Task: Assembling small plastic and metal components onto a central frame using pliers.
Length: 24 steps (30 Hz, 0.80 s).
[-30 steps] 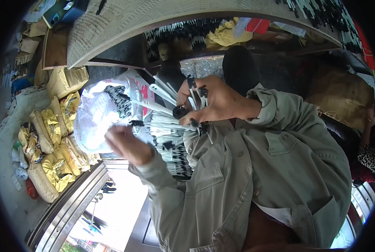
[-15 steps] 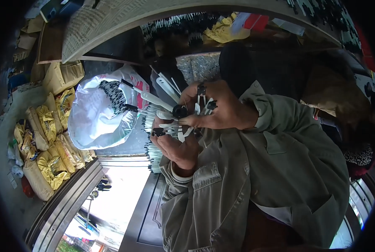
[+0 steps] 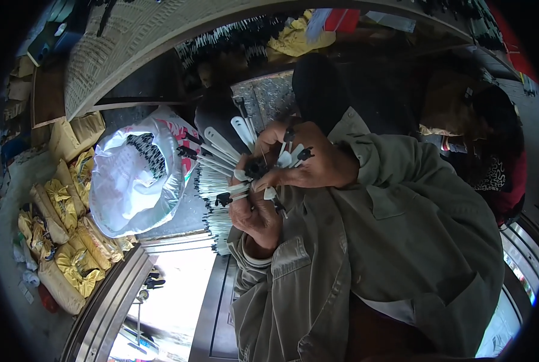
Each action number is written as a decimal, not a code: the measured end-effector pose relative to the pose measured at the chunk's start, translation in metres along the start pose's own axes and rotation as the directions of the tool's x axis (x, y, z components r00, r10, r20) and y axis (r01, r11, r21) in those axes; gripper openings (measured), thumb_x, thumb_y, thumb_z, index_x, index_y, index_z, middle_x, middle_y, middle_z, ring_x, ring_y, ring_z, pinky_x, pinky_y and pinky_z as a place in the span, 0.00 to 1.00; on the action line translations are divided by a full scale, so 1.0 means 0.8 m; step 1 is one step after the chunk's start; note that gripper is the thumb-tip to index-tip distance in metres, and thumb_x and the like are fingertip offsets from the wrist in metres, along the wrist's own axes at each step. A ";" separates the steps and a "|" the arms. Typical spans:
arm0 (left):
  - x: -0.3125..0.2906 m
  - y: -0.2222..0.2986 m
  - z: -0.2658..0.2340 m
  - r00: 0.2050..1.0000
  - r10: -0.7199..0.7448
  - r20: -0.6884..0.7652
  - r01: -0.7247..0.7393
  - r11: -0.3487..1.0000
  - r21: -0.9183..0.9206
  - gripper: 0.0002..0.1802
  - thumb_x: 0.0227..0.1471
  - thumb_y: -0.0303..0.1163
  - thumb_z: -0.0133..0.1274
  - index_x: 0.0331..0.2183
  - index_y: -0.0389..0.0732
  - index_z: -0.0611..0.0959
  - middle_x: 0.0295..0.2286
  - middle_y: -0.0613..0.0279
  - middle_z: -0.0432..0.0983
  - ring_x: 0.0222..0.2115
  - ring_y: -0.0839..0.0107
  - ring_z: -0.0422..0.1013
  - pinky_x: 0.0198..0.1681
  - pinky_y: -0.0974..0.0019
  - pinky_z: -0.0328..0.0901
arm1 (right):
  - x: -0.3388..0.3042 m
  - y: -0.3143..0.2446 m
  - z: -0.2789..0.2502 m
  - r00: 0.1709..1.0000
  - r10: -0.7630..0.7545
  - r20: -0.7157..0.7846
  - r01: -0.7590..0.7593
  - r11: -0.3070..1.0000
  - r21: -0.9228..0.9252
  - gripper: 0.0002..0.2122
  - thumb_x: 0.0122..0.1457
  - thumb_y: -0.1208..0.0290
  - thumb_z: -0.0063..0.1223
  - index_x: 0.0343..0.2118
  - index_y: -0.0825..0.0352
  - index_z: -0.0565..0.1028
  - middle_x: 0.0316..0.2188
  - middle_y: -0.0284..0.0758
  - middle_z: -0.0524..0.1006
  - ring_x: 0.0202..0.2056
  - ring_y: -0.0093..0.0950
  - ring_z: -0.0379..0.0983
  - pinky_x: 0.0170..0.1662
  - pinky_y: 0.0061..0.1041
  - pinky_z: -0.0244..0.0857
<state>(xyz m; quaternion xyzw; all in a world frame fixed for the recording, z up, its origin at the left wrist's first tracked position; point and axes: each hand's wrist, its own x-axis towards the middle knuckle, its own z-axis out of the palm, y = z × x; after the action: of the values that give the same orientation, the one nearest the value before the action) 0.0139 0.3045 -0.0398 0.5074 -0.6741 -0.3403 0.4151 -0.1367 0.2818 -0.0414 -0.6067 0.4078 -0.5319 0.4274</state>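
Both of my hands are closed together around a fanned bunch of white plastic sticks with black ends (image 3: 220, 145). From the upper right my right hand (image 3: 320, 158) grips the bunch, with several sticks poking out between its fingers. Below and to the left, my left hand (image 3: 254, 222) is pinched on the lower sticks. At the middle, between the two hands, sits a dark round piece (image 3: 256, 168); its kind I cannot make out. Fingers hide parts of the sticks.
Left of my hands stands an open white plastic sack (image 3: 109, 205) with black-tipped pieces inside. A dense row of similar sticks (image 3: 216, 208) lies beside my left wrist. Brown and gold wrapped packets (image 3: 70, 247) fill the far left. Another person (image 3: 492, 145) is at the right.
The sticks in my hands now fan out more to the upper left, with more black ends showing. My hands stay together, and the whole view has shifted slightly.
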 end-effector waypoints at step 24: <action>-0.007 -0.029 -0.034 0.998 -0.042 0.056 0.061 0.918 -0.392 0.26 0.32 0.44 0.65 0.29 0.33 0.77 0.25 0.58 0.73 0.27 0.67 0.68 0.32 0.67 0.62 | -0.013 0.020 0.009 0.880 -0.104 0.463 0.053 0.991 0.122 0.08 0.51 0.71 0.54 0.30 0.70 0.73 0.26 0.37 0.72 0.27 0.31 0.72 0.27 0.26 0.62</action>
<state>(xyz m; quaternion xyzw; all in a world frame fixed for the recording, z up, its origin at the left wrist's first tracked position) 0.0485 0.3030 -0.0503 0.4232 -0.5879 -0.4914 0.4836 -0.1309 0.2876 -0.0605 -0.7097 0.2391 -0.4075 0.5226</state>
